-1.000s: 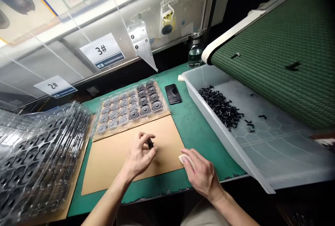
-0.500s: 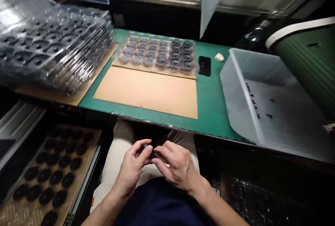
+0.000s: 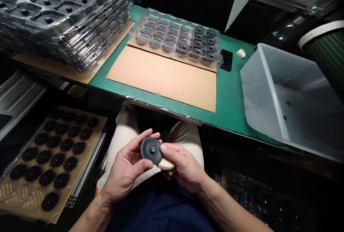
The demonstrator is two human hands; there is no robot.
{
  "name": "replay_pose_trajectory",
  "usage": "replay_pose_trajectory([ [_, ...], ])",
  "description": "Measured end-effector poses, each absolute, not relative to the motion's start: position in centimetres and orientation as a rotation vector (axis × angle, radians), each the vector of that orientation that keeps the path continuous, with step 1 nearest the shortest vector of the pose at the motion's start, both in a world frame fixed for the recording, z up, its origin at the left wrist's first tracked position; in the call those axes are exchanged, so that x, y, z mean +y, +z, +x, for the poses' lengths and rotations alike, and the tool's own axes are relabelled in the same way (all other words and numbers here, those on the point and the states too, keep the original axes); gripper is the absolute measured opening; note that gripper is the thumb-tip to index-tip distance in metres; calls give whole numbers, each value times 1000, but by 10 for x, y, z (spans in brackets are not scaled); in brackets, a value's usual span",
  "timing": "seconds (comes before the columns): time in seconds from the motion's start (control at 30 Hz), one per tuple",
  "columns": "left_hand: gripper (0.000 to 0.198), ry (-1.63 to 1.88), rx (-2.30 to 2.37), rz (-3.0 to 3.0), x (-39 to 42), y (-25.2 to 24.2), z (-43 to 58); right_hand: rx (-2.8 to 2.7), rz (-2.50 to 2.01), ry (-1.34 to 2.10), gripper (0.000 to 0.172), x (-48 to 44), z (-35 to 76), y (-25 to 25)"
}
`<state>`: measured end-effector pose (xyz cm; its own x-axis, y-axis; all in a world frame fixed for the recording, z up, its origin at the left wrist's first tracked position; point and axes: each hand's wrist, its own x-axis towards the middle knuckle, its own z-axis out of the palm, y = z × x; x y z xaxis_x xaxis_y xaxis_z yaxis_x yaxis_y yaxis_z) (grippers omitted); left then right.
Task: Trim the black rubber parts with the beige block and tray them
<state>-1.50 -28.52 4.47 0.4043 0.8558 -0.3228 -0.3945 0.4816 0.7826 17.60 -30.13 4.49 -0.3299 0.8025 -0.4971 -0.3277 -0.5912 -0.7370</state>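
A round black disc (image 3: 151, 150), dish-like with a small raised hub at its centre, is held above my lap with its face turned up. My left hand (image 3: 129, 167) grips it from the left, thumb at the lower rim and fingers curled behind. On the right rim rests the thumb of my right hand (image 3: 184, 162), whose other fingers are folded underneath and partly hidden. Under that thumb, against the disc's lower right edge, shows a smooth cream-coloured piece (image 3: 166, 164).
A clear blister tray (image 3: 163, 47), partly filled with black discs, lies on cardboard (image 3: 166, 77) on the green table (image 3: 228, 99). Stacked trays (image 3: 94, 42) stand left. A phone (image 3: 227, 60), pale lump (image 3: 241, 53) and plastic bin (image 3: 255, 92) are right. Below left sits another disc tray (image 3: 27, 192).
The disc, mostly hidden between my fingers before, now faces up in plain sight. My left hand has opened out around its edge. The view has shifted, so the table sits higher and more tilted.
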Motion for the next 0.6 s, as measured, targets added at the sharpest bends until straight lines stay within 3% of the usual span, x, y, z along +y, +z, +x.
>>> replay_pose_trajectory([
  [0.1, 72, 957, 813, 571, -282, 47, -12, -959, -1410, 1587, 33, -295, 184, 54],
  [0.2, 71, 990, 822, 528, -279, 51, -10, -1203, -1524, 1184, 42, -293, 191, 69],
  [0.47, 70, 978, 889, 655, -279, 59, -6, -1741, -1323, 755, 31, -300, 197, 102],
  [0.6, 70, 966, 929, 687, -278, 65, -2, -1729, -1327, 876, 26, -300, 201, 103],
])
